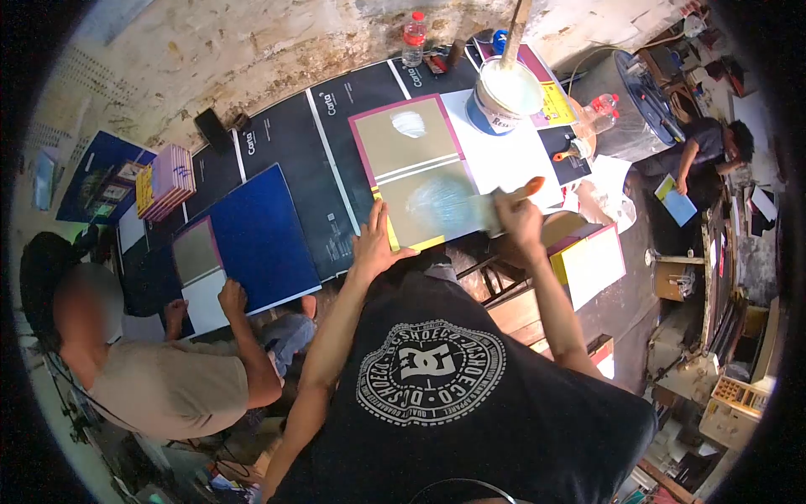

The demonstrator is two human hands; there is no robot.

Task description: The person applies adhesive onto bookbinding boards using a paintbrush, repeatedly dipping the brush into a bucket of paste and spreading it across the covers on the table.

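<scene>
My right hand (519, 220) is closed round a wide paintbrush (531, 188) with an orange-tipped handle. Its bristle end is blurred at the right edge of a book cover (437, 210) lying flat in front of me. The cover has grey-brown board panels with maroon and yellow edges. A wet, streaky white patch spreads over the near panel, and a thicker white blob (409, 125) sits on the far one. My left hand (378, 245) rests at the cover's near-left corner, thumb and fingers spread and holding nothing.
Behind the cover stands a bucket (506, 94) of white paste with a wooden stick. A bottle (414, 39) is near the wall. On the left, a co-worker (168, 378) handles another cover beside stacked books (164, 182). Another person (701, 151) sits at right holding a booklet.
</scene>
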